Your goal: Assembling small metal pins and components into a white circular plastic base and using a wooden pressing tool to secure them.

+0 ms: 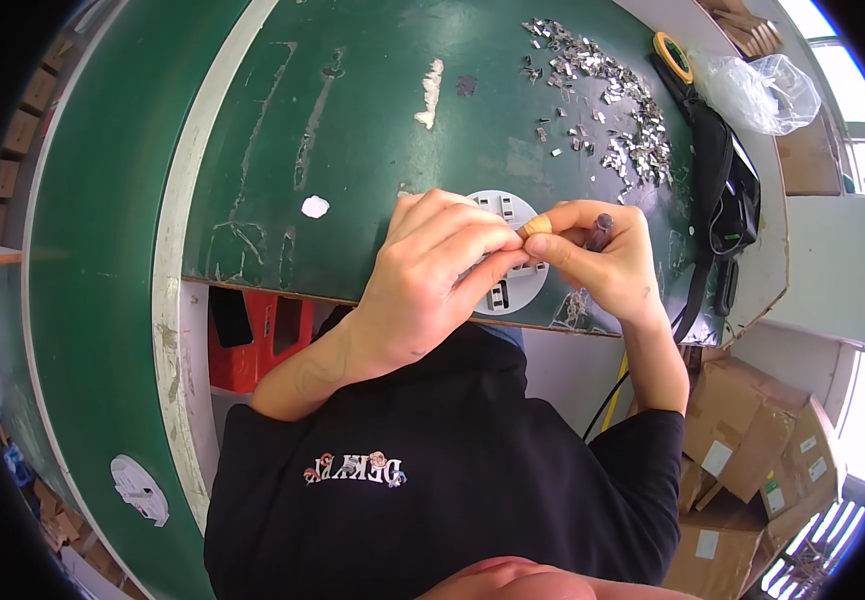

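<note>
Left hand [422, 270] fingertips meet the right hand [617, 265], which clasps a dark round-ended rod [602, 229] — any pinched piece is hidden — so slipping could jolt the round white plate [526, 296].

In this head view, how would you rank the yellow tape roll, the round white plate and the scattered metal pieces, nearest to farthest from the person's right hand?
From the right hand:
1. Round white plate: just left, partly beneath the hands.
2. Scattered metal pieces: beyond the hand, across the green table.
3. Yellow tape roll: farther still, toward the upper right.
</note>
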The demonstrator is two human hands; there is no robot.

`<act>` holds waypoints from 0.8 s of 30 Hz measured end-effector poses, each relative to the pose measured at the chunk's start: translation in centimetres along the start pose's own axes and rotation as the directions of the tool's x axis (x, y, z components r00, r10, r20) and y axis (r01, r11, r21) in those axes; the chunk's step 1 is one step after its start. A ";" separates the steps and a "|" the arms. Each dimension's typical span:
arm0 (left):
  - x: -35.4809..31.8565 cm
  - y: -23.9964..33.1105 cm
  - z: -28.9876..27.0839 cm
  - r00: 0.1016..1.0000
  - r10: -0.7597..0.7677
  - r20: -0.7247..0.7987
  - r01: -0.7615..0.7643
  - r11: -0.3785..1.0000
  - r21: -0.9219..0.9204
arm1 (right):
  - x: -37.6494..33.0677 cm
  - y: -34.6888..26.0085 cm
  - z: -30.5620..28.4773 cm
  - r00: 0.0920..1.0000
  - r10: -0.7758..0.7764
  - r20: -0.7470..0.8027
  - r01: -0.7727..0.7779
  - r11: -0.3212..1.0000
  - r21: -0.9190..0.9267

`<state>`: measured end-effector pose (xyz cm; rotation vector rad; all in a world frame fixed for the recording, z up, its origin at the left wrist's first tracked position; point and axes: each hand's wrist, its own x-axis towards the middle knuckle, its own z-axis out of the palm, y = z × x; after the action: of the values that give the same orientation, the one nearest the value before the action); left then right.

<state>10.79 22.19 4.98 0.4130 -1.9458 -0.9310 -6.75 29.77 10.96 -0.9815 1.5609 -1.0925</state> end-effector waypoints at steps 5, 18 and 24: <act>0.0 0.1 0.5 0.998 0.015 -0.068 -0.022 0.995 -0.097 | -0.4 0.3 0.0 0.998 -0.056 -0.031 0.057 0.998 0.029; -0.5 -0.3 0.5 0.995 -0.095 0.017 0.095 0.995 0.005 | -1.8 1.2 -0.2 0.969 -0.234 -0.079 0.178 0.883 -0.435; -0.8 -0.3 1.0 0.992 -0.115 0.052 0.108 0.987 0.115 | -1.6 3.4 -0.3 0.856 -0.516 0.031 0.424 0.666 -0.614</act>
<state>10.40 22.92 3.95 0.5704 -2.0516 -0.9165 -6.99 32.30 8.13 -1.8713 1.8845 -1.0288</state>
